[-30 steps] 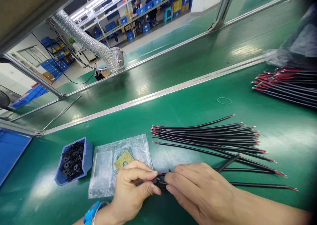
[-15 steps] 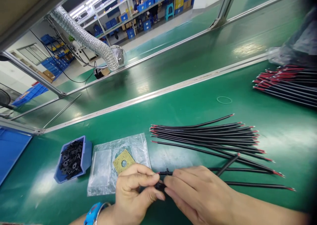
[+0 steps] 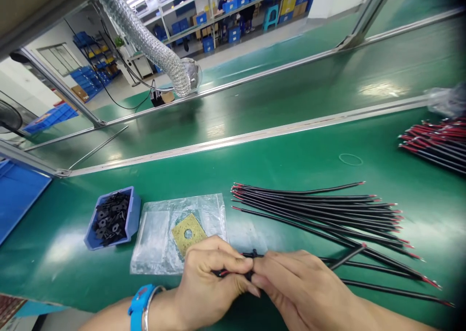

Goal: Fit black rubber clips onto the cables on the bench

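My left hand (image 3: 214,277) and my right hand (image 3: 306,282) meet at the front of the green bench, fingertips touching. Both are closed in a pinch around a black cable (image 3: 220,273), whose reddish tip shows between my left thumb and fingers. A small black piece (image 3: 250,275) sits on it at the fingertips, mostly hidden. Just behind my fingers another black cable carries a small black part (image 3: 255,253). Right of my hands, loose black cables (image 3: 393,287) with red ends lie beside a spread bundle (image 3: 313,207).
A blue bin (image 3: 134,217) of small black plastic parts stands at left. Near my left hand lie a clear plastic bag (image 3: 153,243) and a yellowish square plate (image 3: 196,229) with a hole. More cables (image 3: 437,144) and a rubber band (image 3: 350,159) lie at right. A metal rail (image 3: 218,144) crosses behind.
The camera view has shifted, so the bench items sit further right. My hands stay together at the cable, with slight finger movement; the red tip now shows at my left hand.
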`<state>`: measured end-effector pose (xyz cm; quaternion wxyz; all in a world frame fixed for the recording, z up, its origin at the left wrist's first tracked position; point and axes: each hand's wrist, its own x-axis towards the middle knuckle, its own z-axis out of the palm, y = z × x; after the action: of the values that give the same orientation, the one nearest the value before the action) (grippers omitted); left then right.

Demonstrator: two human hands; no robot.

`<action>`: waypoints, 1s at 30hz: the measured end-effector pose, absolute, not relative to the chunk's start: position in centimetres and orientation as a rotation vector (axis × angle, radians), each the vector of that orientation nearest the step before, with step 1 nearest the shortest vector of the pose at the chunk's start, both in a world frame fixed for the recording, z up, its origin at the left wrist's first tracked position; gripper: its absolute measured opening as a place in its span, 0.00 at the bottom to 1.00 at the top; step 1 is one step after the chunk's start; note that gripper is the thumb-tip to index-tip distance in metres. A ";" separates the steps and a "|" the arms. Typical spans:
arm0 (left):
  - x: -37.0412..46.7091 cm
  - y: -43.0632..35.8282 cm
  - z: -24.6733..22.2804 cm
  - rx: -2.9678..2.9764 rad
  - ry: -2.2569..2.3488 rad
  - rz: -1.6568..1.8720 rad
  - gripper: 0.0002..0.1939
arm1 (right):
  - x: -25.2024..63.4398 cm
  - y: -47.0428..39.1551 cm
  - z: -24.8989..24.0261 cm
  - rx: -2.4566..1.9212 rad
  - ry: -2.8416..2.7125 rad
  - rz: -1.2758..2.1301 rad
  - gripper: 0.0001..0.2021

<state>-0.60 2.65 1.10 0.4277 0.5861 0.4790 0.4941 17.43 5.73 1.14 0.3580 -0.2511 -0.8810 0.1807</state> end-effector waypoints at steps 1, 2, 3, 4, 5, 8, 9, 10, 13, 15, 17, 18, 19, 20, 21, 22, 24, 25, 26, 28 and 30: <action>-0.6 2.7 1.0 1.467 1.211 1.239 0.10 | 17.4 5.8 1.1 -0.638 -2.281 0.480 0.14; -0.6 2.8 1.0 1.478 1.232 1.240 0.09 | 17.4 6.0 1.1 -0.636 -2.291 0.482 0.15; -0.6 2.9 1.0 1.488 1.261 1.233 0.07 | 17.5 6.2 1.0 -0.638 -2.302 0.473 0.15; -0.7 3.0 1.0 1.488 1.292 1.222 0.06 | 17.6 6.4 1.0 -0.649 -2.317 0.461 0.15; -0.7 3.1 1.1 1.476 1.319 1.204 0.06 | 17.7 6.6 1.0 -0.663 -2.337 0.453 0.14; -0.8 3.4 1.1 1.430 1.358 1.161 0.07 | 18.1 7.0 1.0 -0.688 -2.415 0.475 0.13; -0.8 3.4 1.1 1.435 1.352 1.155 0.07 | 18.1 7.0 1.0 -0.684 -2.427 0.486 0.13; -0.7 3.4 1.1 1.452 1.339 1.156 0.07 | 18.1 6.9 1.0 -0.677 -2.432 0.501 0.13; -0.6 3.1 1.0 1.535 1.298 1.199 0.07 | 17.9 6.5 0.9 -0.670 -2.406 0.553 0.13; -0.5 2.9 0.8 1.579 1.296 1.239 0.06 | 17.7 6.3 0.8 -0.667 -2.381 0.589 0.13; -0.3 2.8 0.6 1.612 1.308 1.258 0.06 | 17.6 6.2 0.8 -0.661 -2.370 0.606 0.13; -0.2 2.9 0.5 1.624 1.315 1.258 0.06 | 17.6 6.3 0.8 -0.655 -2.371 0.603 0.13; -0.2 3.1 0.6 1.634 1.323 1.245 0.06 | 17.6 6.5 0.8 -0.652 -2.377 0.594 0.13; -0.3 3.4 0.7 1.652 1.321 1.211 0.07 | 17.7 6.7 0.8 -0.652 -2.388 0.579 0.13; -0.5 3.7 1.1 1.680 1.309 1.164 0.09 | 17.9 7.0 0.7 -0.664 -2.404 0.559 0.13; -0.9 4.2 1.5 1.721 1.299 1.121 0.12 | 18.1 7.4 0.6 -0.688 -2.422 0.535 0.13; -2.6 5.1 2.9 1.836 1.316 1.081 0.18 | 18.7 8.1 0.3 -0.776 -2.478 0.491 0.12; -3.9 5.6 3.8 1.892 1.382 1.115 0.18 | 18.9 8.5 0.1 -0.833 -2.514 0.467 0.12; -5.4 5.9 4.6 1.937 1.490 1.154 0.16 | 19.1 8.7 -0.2 -0.888 -2.552 0.446 0.12; -9.0 6.4 6.2 1.941 1.805 1.244 0.10 | 19.4 9.1 -0.7 -0.968 -2.627 0.419 0.13; -12.9 6.7 7.4 1.836 2.204 1.212 0.11 | 19.4 9.2 -1.1 -0.994 -2.686 0.389 0.13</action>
<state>-12.91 6.74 7.40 0.0138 0.5894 0.7077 0.3893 19.45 9.17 -1.12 0.1252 -0.3413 -0.9220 0.1334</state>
